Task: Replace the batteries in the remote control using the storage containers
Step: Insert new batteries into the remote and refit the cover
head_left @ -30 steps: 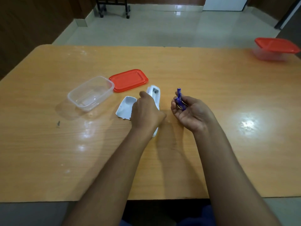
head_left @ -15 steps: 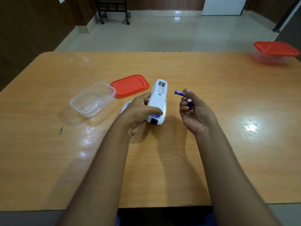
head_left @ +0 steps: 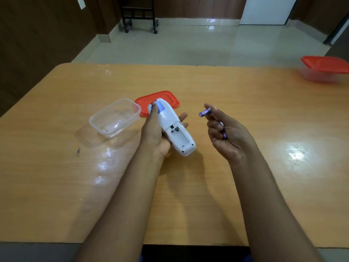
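Now we hold the remote control open and bring a battery towards it.

Our left hand [head_left: 157,133] grips the remote control [head_left: 172,127] above the tabletop [head_left: 207,195], its empty bay facing up for loading; our right hand [head_left: 225,132] pinches one battery [head_left: 204,112], probably another in the palm. Beyond lie the open container [head_left: 115,118], its red lid [head_left: 170,98], and far right a closed container [head_left: 324,70].

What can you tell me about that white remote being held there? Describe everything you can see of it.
The remote is a long white plastic body with rounded ends and a blue patch near its far end. It is held off the table, back side up, tilted with its near end pointing toward the right. Its battery cover is off, showing an open compartment with small dark contacts and no batteries inside. The left hand grips it from below, thumb along its left edge, fingertips showing past its right side. Nothing else touches it.
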